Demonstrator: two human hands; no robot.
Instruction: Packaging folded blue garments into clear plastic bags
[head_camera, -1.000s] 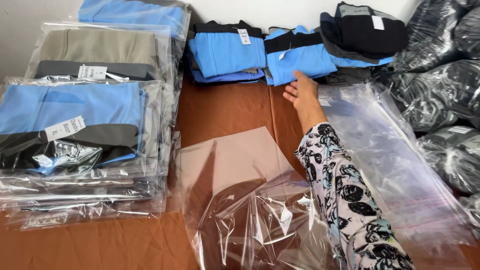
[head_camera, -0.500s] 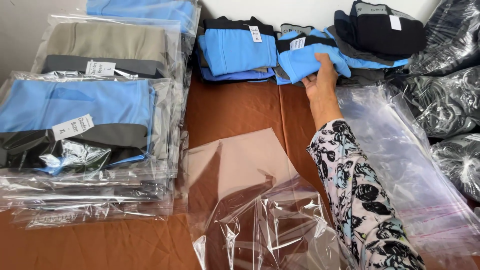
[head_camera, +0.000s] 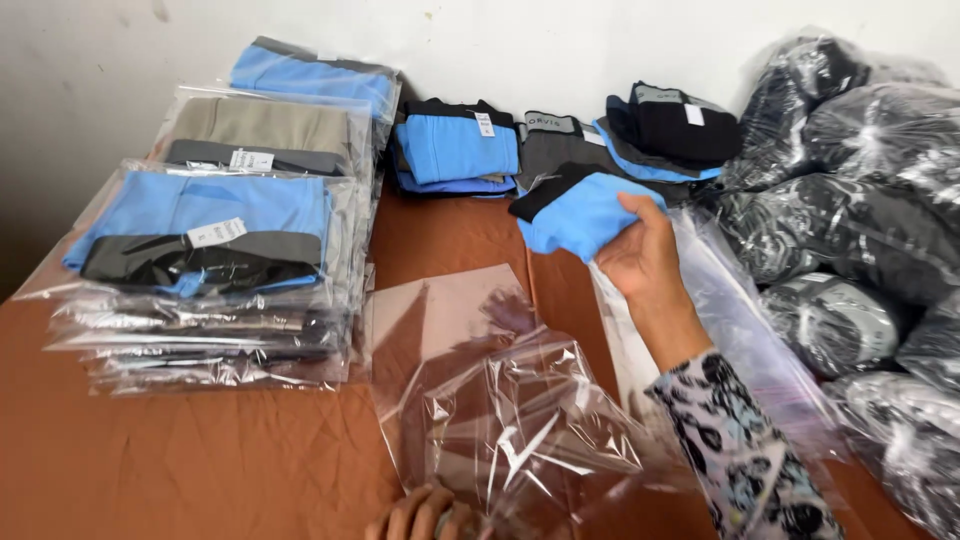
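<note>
My right hand (head_camera: 640, 255) grips a folded blue garment with a black waistband (head_camera: 575, 212) and holds it lifted just in front of the row of folded garments (head_camera: 455, 150) at the back of the table. My left hand (head_camera: 420, 515) is at the bottom edge, its fingertips on a crumpled clear plastic bag (head_camera: 510, 430) lying on the brown table (head_camera: 200, 460). Only the fingers of that hand show.
Stacks of bagged blue and tan garments (head_camera: 215, 240) fill the left side. A pile of flat clear bags (head_camera: 740, 330) lies under my right arm. Dark bagged bundles (head_camera: 860, 200) are heaped at the right. A white wall (head_camera: 500, 45) stands behind.
My right hand reached to the back row, closed on the blue garment and pulled it off the pile toward me. My left hand has come into view at the bottom edge.
</note>
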